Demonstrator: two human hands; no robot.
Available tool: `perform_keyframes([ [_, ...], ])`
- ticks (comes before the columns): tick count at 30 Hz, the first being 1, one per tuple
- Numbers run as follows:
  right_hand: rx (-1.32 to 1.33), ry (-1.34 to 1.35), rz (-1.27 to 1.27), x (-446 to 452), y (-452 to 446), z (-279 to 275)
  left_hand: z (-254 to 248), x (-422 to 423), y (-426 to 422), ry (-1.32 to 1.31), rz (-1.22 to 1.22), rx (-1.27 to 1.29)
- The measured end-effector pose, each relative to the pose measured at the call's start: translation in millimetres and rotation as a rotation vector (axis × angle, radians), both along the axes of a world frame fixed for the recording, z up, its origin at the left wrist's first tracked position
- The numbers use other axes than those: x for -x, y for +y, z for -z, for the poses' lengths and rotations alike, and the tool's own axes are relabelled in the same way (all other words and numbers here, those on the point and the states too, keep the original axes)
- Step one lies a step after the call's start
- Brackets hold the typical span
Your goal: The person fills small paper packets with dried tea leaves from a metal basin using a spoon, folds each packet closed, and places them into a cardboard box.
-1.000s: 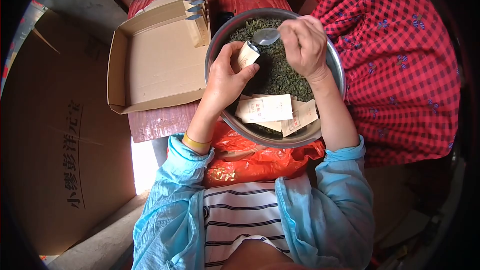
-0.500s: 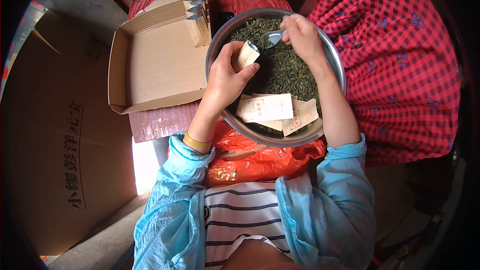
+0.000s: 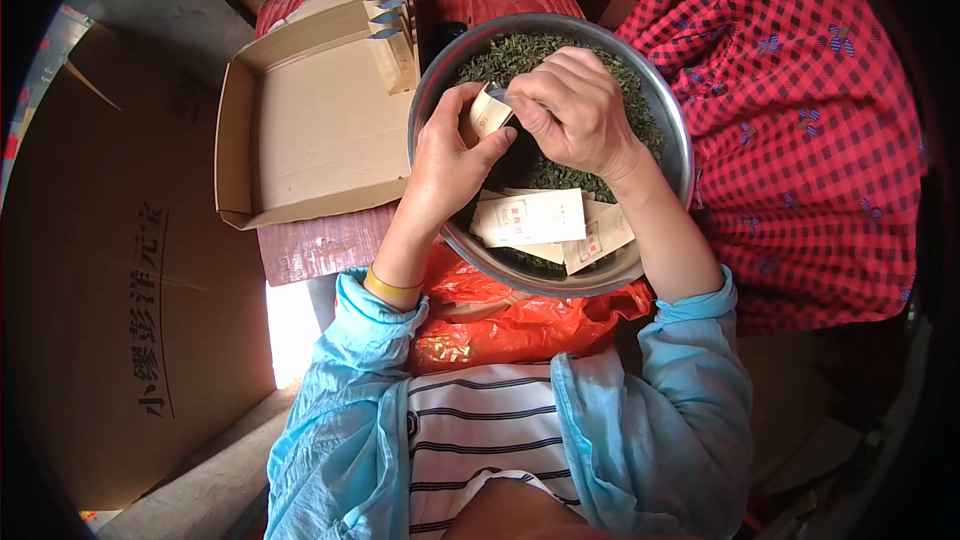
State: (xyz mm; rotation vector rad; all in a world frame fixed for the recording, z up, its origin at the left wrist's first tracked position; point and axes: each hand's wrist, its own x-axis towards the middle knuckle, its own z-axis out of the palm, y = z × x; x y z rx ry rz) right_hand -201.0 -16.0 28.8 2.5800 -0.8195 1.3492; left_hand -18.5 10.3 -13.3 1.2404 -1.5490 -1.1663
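Note:
My left hand point(image 3: 452, 145) is closed around a small paper packet point(image 3: 487, 116), its open top turned up and to the right. At that opening is my right hand point(image 3: 572, 105), closed on a spoon point(image 3: 499, 94); the spoon's bowl is mostly hidden in the packet's mouth. Both hands are over a round metal basin point(image 3: 683, 155) holding dry green tea leaves point(image 3: 560, 172). Several flat printed packets point(image 3: 540, 217) lie on the leaves along the basin's near side.
Left of the basin, a shallow cardboard tray point(image 3: 325, 130) has several upright packets point(image 3: 392, 35) along its right side. A red plastic bag point(image 3: 520, 330) lies below the basin. Red checked cloth point(image 3: 800, 140) is at right, a large cardboard box point(image 3: 130, 270) at left.
My right hand has moved left and slightly down from over the leaves, bringing the spoon to the packet's mouth. My left hand stays in nearly the same place with the packet.

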Motion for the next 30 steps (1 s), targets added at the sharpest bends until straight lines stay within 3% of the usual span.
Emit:
perform_keyframes([
  [4,0.107,-0.051,0.084,12,-2,-8,5,1,-1,0.037,0.004,0.066],
  [8,0.021,-0.120,0.279,26,-10,-2,6,0,0,0.015,-0.018,0.133],
  [13,-0.452,0.238,0.550,25,-19,29,6,2,0,0.028,-0.022,0.175],
  [14,-0.525,0.168,0.455,21,-16,32,5,1,0,0.010,-0.025,0.168],
  [17,-0.722,0.067,0.489,19,-17,32,9,2,-1,0.064,-0.026,0.164],
  [19,-0.678,0.043,0.481,30,-24,36,4,1,1,0.039,-0.027,0.136],
  [21,-0.684,-0.205,0.432,39,-30,36,1,1,1,0.017,-0.024,0.109],
  [23,-0.625,-0.226,0.425,42,-29,26,3,0,0,0.030,0.010,0.061],
  [25,-0.681,-0.430,0.373,41,-24,17,1,0,1,0.018,0.008,0.056],
  [29,-0.578,-0.490,0.287,23,-11,9,4,0,0,0.020,0.003,0.071],
  [30,-0.452,-0.378,0.241,18,-9,8,3,0,0,0.018,0.003,0.070],
])
